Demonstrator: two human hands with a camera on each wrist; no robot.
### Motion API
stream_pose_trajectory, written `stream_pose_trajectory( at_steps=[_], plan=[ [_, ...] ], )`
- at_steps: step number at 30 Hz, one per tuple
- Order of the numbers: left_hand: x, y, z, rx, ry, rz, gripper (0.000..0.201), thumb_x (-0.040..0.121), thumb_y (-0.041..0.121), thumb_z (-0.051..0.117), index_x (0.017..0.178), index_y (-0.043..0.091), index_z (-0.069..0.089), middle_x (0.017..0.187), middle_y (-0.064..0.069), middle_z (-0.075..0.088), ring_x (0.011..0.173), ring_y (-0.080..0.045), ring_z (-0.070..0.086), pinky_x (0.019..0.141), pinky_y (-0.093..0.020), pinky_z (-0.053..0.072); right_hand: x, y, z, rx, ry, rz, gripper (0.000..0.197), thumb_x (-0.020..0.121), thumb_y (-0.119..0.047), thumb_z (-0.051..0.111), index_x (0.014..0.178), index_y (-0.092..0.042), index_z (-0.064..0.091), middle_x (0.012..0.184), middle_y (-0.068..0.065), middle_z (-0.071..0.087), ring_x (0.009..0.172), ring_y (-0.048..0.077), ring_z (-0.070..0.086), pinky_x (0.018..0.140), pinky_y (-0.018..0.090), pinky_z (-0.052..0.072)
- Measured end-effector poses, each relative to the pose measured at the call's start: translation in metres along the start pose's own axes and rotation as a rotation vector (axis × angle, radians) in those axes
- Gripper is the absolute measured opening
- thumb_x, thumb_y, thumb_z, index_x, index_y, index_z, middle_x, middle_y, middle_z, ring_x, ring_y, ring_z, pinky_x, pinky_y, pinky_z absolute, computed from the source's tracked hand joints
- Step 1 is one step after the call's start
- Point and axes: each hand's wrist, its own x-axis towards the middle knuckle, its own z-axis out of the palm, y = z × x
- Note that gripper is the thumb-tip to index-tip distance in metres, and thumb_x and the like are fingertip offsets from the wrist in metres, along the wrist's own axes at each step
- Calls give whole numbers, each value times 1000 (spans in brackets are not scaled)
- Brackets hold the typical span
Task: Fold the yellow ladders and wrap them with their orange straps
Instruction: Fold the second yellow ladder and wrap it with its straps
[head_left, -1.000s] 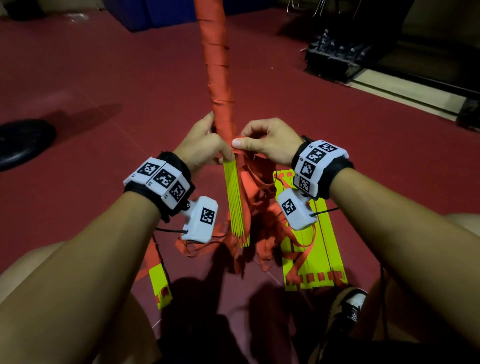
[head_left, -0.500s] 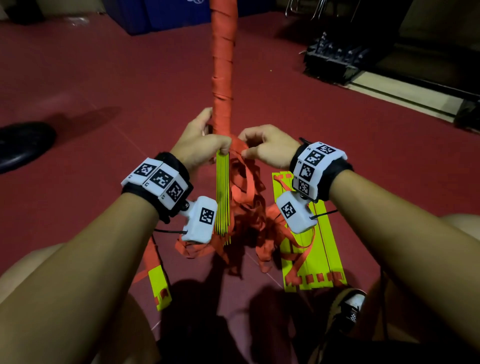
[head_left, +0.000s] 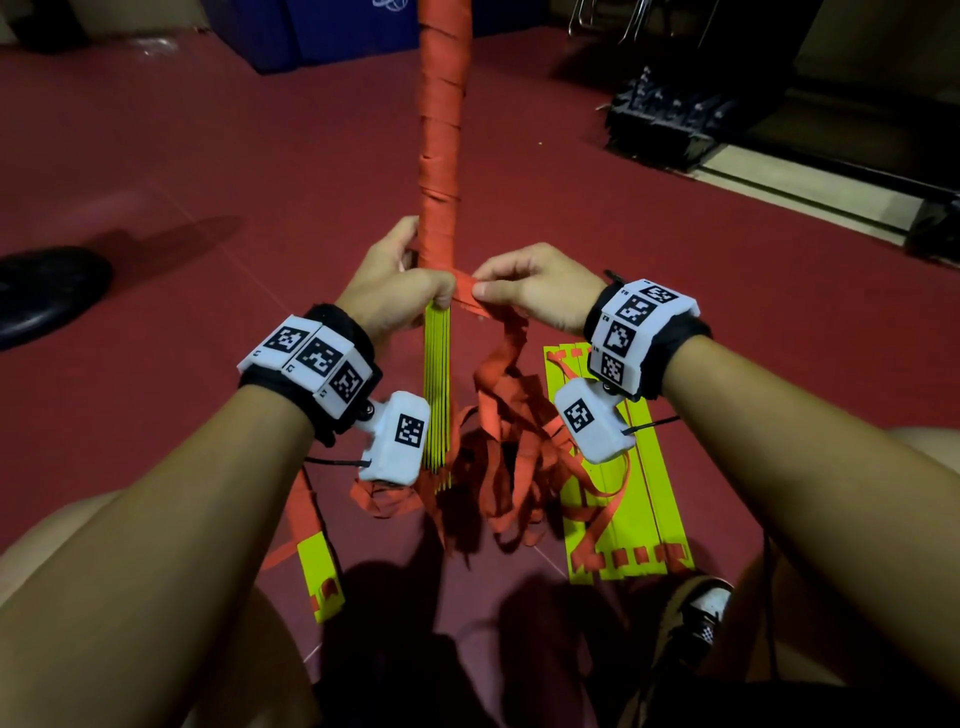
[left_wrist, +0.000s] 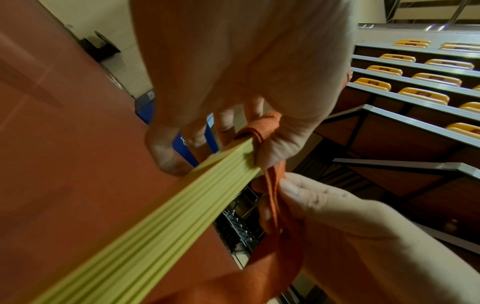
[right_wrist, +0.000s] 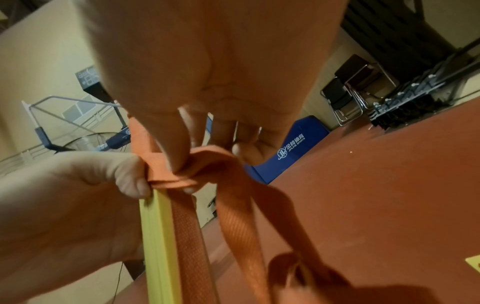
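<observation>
Red floor (head_left: 208, 156) spreads wide; left hand (head_left: 395, 291) grips ladder bundle (head_left: 436, 384), right hand (head_left: 530, 296) pinches orange strap (head_left: 467, 291).

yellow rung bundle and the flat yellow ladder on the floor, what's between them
In the head view, a tangle of loose orange strap hangs between the bundle and the flat ladder.

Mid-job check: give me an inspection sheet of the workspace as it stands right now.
Surface: dark red floor.
Job's things: folded yellow ladder bundle, upper part wound in orange strap; loose strap pile; second ladder flat on the floor.
Clutter: black disc; yellow slat.
Grippers: left hand grips the bundle; right hand pinches the strap.
Cables: thin black wrist-camera leads.
Surroundings: blue padding, folding chairs, tiered seats.
</observation>
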Motion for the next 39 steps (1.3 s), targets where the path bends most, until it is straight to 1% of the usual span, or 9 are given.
stream_pose_trajectory(
  at_steps=[4, 12, 16, 21, 25, 28, 31, 33, 39],
  plan=[
    [0, 1, -1, 9, -2, -1, 46, 50, 2, 57, 91, 24, 53, 70, -2, 46, 73, -26, 44, 63, -42, 37, 2, 2, -2, -36, 67, -71, 9, 90, -11, 71, 85, -18, 72, 67, -7, 62, 59, 0, 52, 63, 16, 42],
    [4, 0, -2, -23, 30, -9, 46, 60, -7, 56, 93, 24, 53, 67, 3, 46, 64, -20, 46, 69, -46, 39, 1, -4, -1, 17, 126, -105, 23, 92, -21, 70, 74, -15, 58, 60, 0, 53, 47, 6, 44, 49, 19, 37],
    [8, -1, -3, -27, 58, -1, 49, 63, -12, 54, 98, 22, 53, 64, 4, 45, 57, -15, 45, 63, -39, 39, 4, -1, -5, 17, 70, -61, 10, 91, -5, 68, 85, -9, 61, 63, -1, 55, 45, -1, 48, 49, 12, 37],
    [7, -3, -5, -13, 48, -13, 51, 56, -6, 56, 97, 24, 54, 66, 4, 45, 59, -16, 44, 59, -35, 37, 6, 3, -5, -50, 31, 11, 17, 89, -6, 68, 81, -21, 64, 65, -8, 55, 49, 0, 45, 54, 16, 35],
    [7, -2, -3, -7, 13, -11, 48, 67, -15, 51, 91, 27, 53, 65, 6, 45, 58, -13, 44, 55, -28, 34, 1, -6, -3, 72, 54, 37, 18, 88, 5, 58, 82, -12, 59, 70, 9, 65, 45, 10, 45, 43, 19, 31],
    [7, 0, -2, -19, -17, -17, 48, 69, -14, 51, 92, 28, 53, 65, 8, 47, 62, -12, 48, 58, -30, 38, -2, -12, -3, 90, 74, 17, 16, 89, 11, 52, 94, -4, 58, 73, 18, 60, 37, 3, 47, 37, 13, 32],
    [5, 1, -1, -63, -59, -33, 50, 65, -9, 53, 97, 29, 56, 70, 5, 52, 72, -17, 55, 61, -30, 44, -1, -12, -1, 99, 74, -30, 5, 96, -7, 58, 93, -4, 61, 72, 11, 59, 40, 1, 44, 40, 13, 31],
    [4, 2, -1, -91, -87, -37, 56, 57, -3, 55, 102, 28, 58, 73, 5, 53, 78, -21, 55, 66, -36, 45, 1, -8, 1, 67, 102, -61, 13, 97, -17, 63, 92, -5, 61, 66, 3, 60, 44, 1, 43, 44, 14, 33],
    [2, 1, 0, -131, -177, -40, 50, 56, -2, 56, 99, 24, 58, 85, -5, 52, 87, -26, 55, 67, -36, 48, 11, 2, 6, 23, 154, -105, 17, 91, -19, 72, 90, -9, 58, 58, -4, 53, 52, 10, 44, 51, 23, 38]
  ],
)
